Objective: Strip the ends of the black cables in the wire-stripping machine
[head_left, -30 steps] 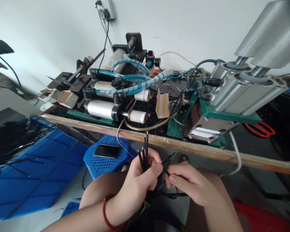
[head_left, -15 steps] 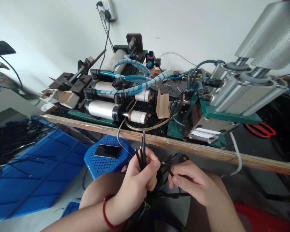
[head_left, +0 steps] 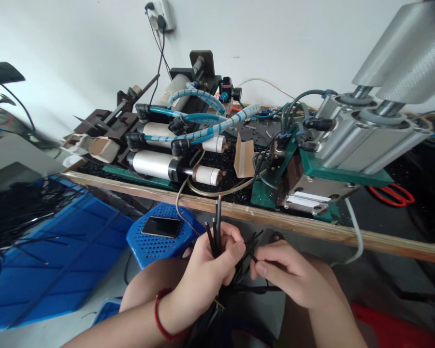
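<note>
My left hand [head_left: 208, 275] grips a bundle of thin black cables [head_left: 216, 227] upright, their stripped ends showing red, white and green cores just below the bench edge. A red band circles that wrist. My right hand [head_left: 288, 275] pinches a single black cable [head_left: 249, 244] between thumb and forefinger, close beside the left hand's fingers. More black cable ends fan out between the two hands, and the bundle hangs down out of view below them.
A wooden bench edge [head_left: 311, 224] runs across above the hands. On it sit a pneumatic cylinder rig with blue hoses [head_left: 181, 140] and a green-based machine [head_left: 311, 179]. Red scissors [head_left: 393, 193] lie far right. A phone [head_left: 159, 226] rests on a blue stool; a blue bin of cables [head_left: 39, 241] stands left.
The right hand has shifted slightly left toward the left hand with its cable. The tallest cable in the bundle sits a touch lower than half a second ago.
</note>
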